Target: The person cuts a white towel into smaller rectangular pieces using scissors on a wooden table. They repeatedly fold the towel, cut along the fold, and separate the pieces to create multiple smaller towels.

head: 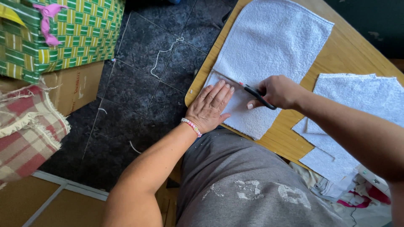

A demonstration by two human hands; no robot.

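One wooden table (343, 50) (dark tiles (143, 84) below)

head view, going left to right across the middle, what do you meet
plaid cloth → cardboard box → dark tiled floor → left hand → scissors → right hand → stack of white cloth pieces

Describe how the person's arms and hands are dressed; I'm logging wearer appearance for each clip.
Both forearms are bare, with no sleeves in view. The left hand has a pink-and-white beaded bracelet at the wrist. The right hand shows no jewellery or glove.
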